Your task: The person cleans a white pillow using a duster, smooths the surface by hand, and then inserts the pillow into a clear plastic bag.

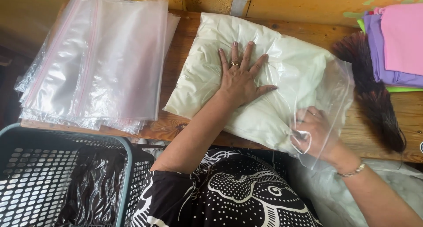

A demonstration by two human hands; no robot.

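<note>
Two hands are on one plump clear bag stuffed with cream-coloured cloth, which lies on the wooden surface right in front of the person, its near edge reaching the surface's front edge. The left hand lies flat on top of the bag near its middle, fingers spread wide and pressing down into the filling, a ring showing on one of them. The right hand is at the bag's open end on the right, seen through the loose clear plastic; its fingers are curled around the film and seem to gather it, though how tightly they pinch I cannot tell through the plastic. A bracelet sits on that wrist. To the left on the same surface, just beside the filled bag, rests a stack of empty clear bags with pinkish seal strips, fanned slightly and overhanging the front edge. Below that stack, near the person's left elbow, stands a grey-blue plastic basket with a perforated wall, holding something dark wrapped in crinkled plastic. On the right, a dark feather duster lies beside the bag's open end, and past it folded cloths in pink, purple and green are piled at the far corner.
</note>
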